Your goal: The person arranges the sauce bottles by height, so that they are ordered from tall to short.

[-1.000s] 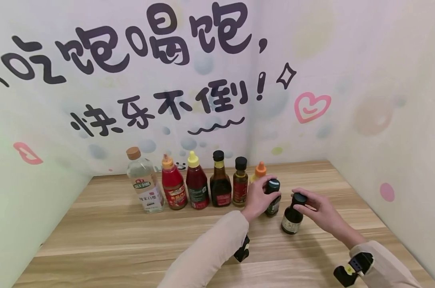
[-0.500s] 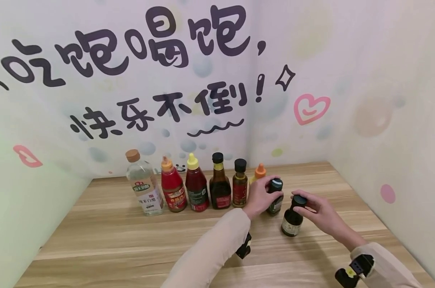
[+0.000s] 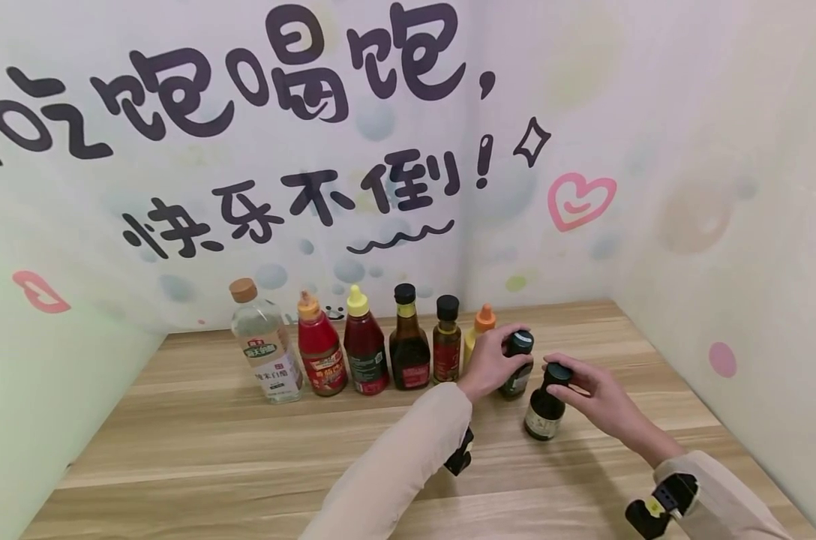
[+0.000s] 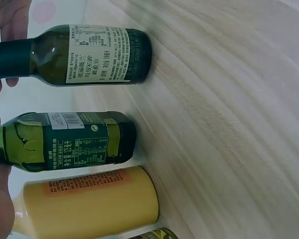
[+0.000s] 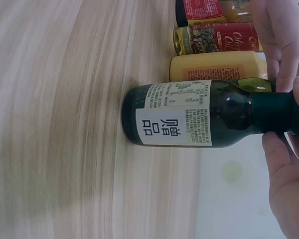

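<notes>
With fingers and thumb at its cap, my left hand (image 3: 489, 365) grips a small green olive oil bottle (image 3: 515, 381), whose dark green label (image 4: 79, 139) faces the left wrist camera. Just to the right and nearer to me, my right hand (image 3: 607, 399) pinches the dark cap of a second olive oil bottle (image 3: 543, 418). That one has a cream label (image 5: 174, 117) with a white sticker. Both bottles stand upright on the wooden table, a small gap between them. A yellow squeeze bottle (image 4: 89, 204) with an orange tip is partly hidden behind my left hand in the head view.
Along the back stand a clear white vinegar bottle (image 3: 271, 360), a red ketchup bottle (image 3: 323, 358), a dark red squeeze bottle (image 3: 366, 352), a brown sauce bottle (image 3: 410, 352) and a red-labelled oil bottle (image 3: 446, 349). Printed cloth walls (image 3: 691, 150) enclose the wooden table (image 3: 199, 465).
My left hand and its olive oil bottle have shifted slightly right, away from the yellow squeeze bottle. The right hand and its bottle stay nearly in place; the head view has turned a little.
</notes>
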### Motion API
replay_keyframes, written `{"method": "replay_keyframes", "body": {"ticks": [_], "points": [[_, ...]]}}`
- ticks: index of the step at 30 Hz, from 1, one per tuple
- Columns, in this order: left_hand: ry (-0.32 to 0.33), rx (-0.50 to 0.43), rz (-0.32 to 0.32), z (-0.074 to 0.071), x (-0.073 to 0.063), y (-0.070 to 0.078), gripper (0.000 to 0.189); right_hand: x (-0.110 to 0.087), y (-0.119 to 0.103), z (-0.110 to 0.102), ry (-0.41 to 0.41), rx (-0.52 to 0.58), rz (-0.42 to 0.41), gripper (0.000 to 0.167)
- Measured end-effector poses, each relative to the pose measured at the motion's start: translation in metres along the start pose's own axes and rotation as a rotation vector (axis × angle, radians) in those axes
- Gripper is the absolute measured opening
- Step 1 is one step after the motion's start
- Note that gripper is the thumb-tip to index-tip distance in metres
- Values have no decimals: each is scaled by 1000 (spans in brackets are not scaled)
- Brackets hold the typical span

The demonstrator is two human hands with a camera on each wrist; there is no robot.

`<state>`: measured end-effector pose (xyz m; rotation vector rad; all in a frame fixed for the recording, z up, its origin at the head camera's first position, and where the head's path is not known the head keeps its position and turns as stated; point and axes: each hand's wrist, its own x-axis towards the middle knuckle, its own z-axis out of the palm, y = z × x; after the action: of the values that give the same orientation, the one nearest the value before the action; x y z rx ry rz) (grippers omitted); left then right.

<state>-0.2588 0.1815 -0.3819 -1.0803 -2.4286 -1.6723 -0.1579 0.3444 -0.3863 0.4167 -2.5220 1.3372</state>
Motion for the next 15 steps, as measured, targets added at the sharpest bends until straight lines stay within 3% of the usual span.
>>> {"method": "replay_keyframes", "body": {"ticks": [15], "points": [[-118,101,-37,-4,6,3,42,0,-3,1,3,37,-21,40]]}}
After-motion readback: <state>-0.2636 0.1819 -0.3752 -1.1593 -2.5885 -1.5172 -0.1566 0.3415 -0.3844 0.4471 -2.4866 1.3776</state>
